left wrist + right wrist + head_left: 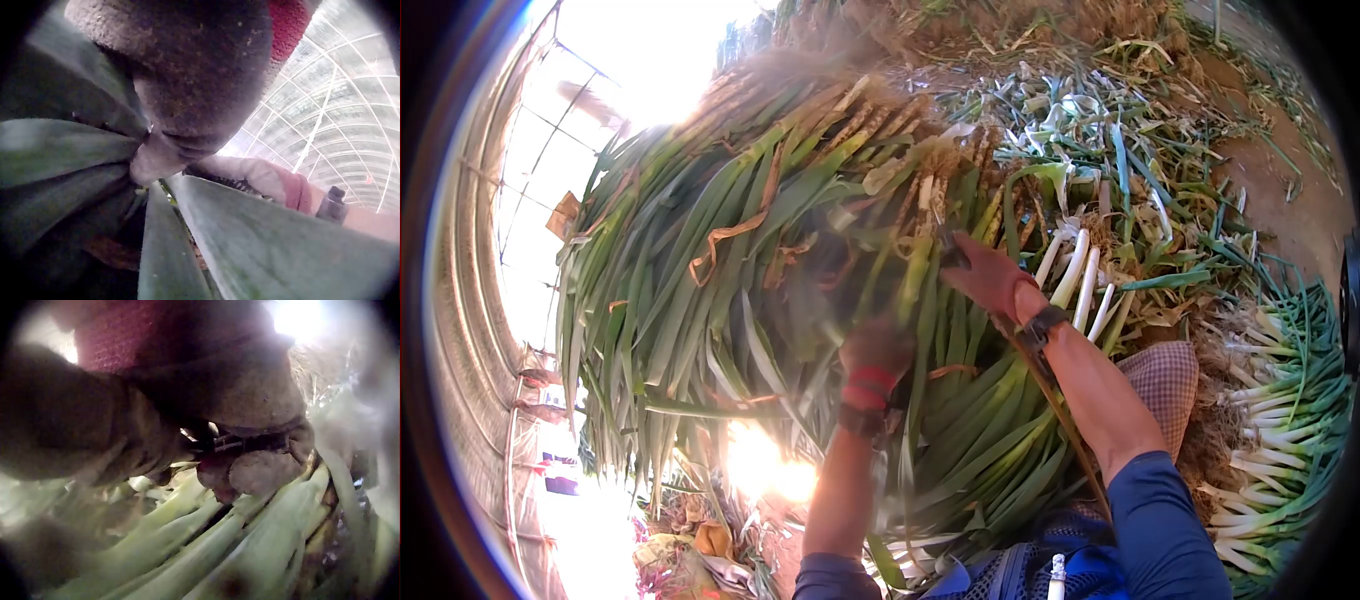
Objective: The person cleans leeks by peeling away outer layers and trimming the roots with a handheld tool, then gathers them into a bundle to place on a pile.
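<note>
My gloved left hand, blurred in the head view, is among the long flat leaves of a leek. In the left wrist view its curled thumb and fingers grip where the leaves meet. Higher up, by the dirty stems and roots, is my gloved right hand. Its fingers curl round a small dark tool with a metallic edge, mostly hidden by the glove; I cannot tell its kind. Pale green leek stems lie just below those fingers.
A big heap of untrimmed leeks fills the left and middle. Several white-stemmed leeks lie beside the right wrist. Cleaned leeks are lined up at right. Stripped leaf waste is piled behind. A plastic-covered frame wall stands at left.
</note>
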Demonstrator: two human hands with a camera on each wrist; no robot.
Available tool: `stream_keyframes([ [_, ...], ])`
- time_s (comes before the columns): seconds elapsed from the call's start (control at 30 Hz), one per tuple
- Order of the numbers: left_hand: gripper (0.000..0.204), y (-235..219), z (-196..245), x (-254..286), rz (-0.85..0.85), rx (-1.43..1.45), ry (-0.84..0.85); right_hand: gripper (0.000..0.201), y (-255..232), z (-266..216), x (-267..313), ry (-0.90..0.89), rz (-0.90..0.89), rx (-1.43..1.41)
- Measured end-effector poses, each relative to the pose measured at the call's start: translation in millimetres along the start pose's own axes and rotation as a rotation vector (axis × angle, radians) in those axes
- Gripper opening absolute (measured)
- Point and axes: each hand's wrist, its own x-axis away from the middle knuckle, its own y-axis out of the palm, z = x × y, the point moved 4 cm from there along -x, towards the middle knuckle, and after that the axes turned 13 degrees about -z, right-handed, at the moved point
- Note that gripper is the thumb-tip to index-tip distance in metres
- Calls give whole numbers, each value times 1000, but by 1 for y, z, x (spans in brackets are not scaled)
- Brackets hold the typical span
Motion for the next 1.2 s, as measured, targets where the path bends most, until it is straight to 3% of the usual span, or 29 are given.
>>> stream_keyframes([
  [0.1, 45, 0, -5, 1, 39, 1, 8, 55, 19, 16, 39, -45, -29, -129],
  [0.17, 44, -11, -3, 11, 233, -60, 258, 65, 27, 16, 74, -151, -71, -104],
  [0.2, 44, -14, -3, 11, 230, -63, 261, 65, 21, 4, 96, -149, -69, -107],
  [0.27, 41, -29, -1, 8, 278, -23, 253, 78, 14, -26, 145, -7, -372, -246],
  [0.4, 38, -59, 3, 9, 104, 200, 212, 83, 21, -32, 203, -125, -323, -355],
  [0.47, 34, -51, 3, 1, 45, 438, 402, 83, 15, -38, 221, -120, -282, -380],
  [0.5, 34, -51, 7, 5, 46, 434, 402, 82, 12, -39, 226, -109, -242, -403],
  [0.6, 38, -46, 26, 20, 53, 377, 304, 82, 14, -35, 229, -90, -245, -433],
  [0.67, 41, -46, 38, 32, 67, 158, 211, 80, 22, -25, 225, -112, -212, -382],
  [0.83, 43, -27, 32, 30, 59, 202, 172, 78, 18, -30, 222, -70, -194, -319],
  [0.9, 43, -21, 33, 29, 31, 263, 173, 79, 14, -22, 200, 44, -162, -204],
  [1.2, 54, -16, 37, 35, 17, 207, 120, 76, 2, 20, 87, -36, 34, -63],
])
